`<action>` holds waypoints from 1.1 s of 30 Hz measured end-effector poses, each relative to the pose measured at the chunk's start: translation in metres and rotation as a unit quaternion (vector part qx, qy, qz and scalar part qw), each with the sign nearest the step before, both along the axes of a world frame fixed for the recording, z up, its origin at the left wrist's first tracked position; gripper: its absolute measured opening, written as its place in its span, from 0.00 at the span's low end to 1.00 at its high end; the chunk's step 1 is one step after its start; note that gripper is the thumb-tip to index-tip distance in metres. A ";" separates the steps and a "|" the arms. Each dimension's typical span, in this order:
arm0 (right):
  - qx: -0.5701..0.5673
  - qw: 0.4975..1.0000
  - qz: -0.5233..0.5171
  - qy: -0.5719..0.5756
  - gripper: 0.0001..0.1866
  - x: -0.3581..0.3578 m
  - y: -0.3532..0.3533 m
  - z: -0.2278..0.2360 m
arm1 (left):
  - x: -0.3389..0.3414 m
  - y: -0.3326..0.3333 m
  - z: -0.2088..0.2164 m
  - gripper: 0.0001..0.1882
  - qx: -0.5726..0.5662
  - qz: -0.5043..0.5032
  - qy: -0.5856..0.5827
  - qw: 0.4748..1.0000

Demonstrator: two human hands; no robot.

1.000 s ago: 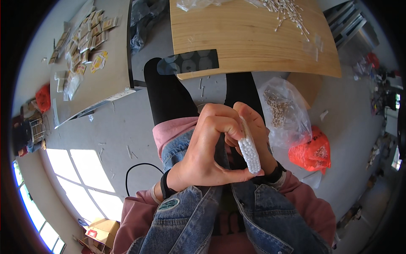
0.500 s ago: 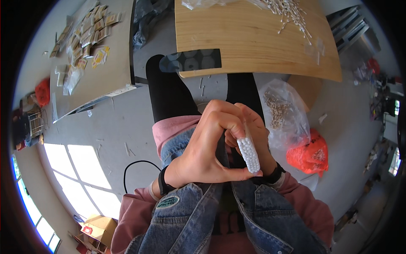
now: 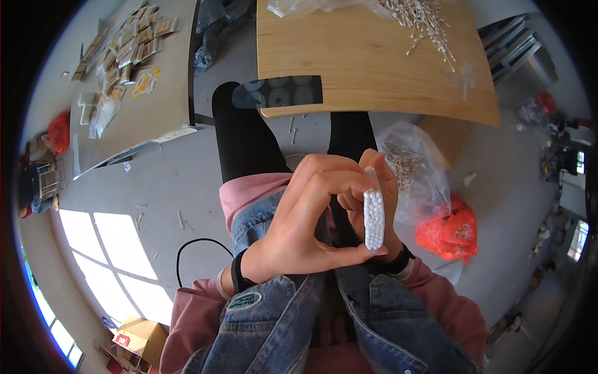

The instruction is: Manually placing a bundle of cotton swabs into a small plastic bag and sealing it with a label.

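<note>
A flat pack of cotton swabs [image 3: 374, 221] is held above my lap, its rows of white tips turned up toward me. A clear film edge seems to rise at its far end. My left hand [image 3: 302, 215] curves around it, with the thumb at the near end and the index finger at the far end. On the other side my right hand [image 3: 387, 206] grips the pack, its fingers partly hidden behind it. The sticks are mostly out of sight below the tips.
Ahead is a wooden table [image 3: 374, 75] with a pile of loose swabs [image 3: 430, 25]. A grey table [image 3: 162, 100] bears many swab packs [image 3: 134, 47]. At right on the floor are a clear plastic bag [image 3: 423, 181] of swabs and a red bag [image 3: 450, 230].
The pack has tilted more upright in my hands and shifted slightly to the right. My left index finger has moved to its far end. Both hands keep their hold.
</note>
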State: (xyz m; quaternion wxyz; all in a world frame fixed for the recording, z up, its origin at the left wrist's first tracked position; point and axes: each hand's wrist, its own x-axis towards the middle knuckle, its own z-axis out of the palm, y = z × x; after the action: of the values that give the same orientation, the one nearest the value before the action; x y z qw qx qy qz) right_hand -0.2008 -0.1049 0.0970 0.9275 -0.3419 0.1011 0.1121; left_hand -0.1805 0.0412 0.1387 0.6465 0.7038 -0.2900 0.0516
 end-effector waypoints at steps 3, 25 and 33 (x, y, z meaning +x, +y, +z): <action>0.005 0.999 -0.039 -0.027 0.18 0.001 -0.001 0.004 | -0.004 -0.006 0.002 0.41 -0.026 0.004 0.013 1.000; 0.015 0.997 -0.077 0.006 0.18 0.000 0.003 0.011 | -0.006 -0.012 0.000 0.38 -0.080 0.014 0.018 0.997; -0.018 0.994 -0.089 0.054 0.18 0.001 0.009 0.024 | -0.004 -0.006 0.002 0.37 -0.045 -0.003 -0.001 0.999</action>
State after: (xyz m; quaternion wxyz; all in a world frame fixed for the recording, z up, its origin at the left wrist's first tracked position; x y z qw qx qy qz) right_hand -0.1996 -0.0962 0.1213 0.9206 -0.3417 0.1833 0.0458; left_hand -0.1844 0.0351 0.1405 0.6772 0.6733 -0.2898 0.0635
